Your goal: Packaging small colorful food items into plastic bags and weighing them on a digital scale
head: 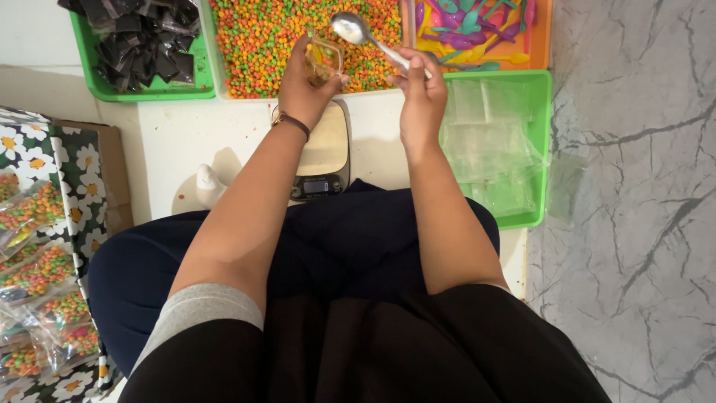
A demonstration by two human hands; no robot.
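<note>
Small clear pouch [323,61], held up in my left hand [304,88] over the near edge of the tray of orange, green and yellow candy beads [261,41], above the far end of the kitchen scale [322,153]. My fingers [298,56] wrap the pouch from the left, with its mouth facing up and to the right toward the spoon; its long axis runs roughly upright. I judge it light, thin and limp, likely slippery, so it is best pinched at the side seams near the mouth to keep the opening spread.

Far left: green tray of dark wrappers [142,45]. Near left: a flower-patterned box [71,186] holding filled bead pouches [33,272]. A small white object [207,183] stands on the white bench [209,127] left of the scale.

Right of the pouch: metal spoon [356,31], gripped by the handle in my right hand [421,93], fingers closed about it. The bowl points far and left over the beads and looks empty; the handle runs near and right. It is stiff and smooth, and a hold low on the handle steadies it.

Far right: orange tray of coloured plastic spoons [477,22]; nearer, a green tray of empty clear bags [496,142]. Grey marble floor [634,201] lies beyond.
</note>
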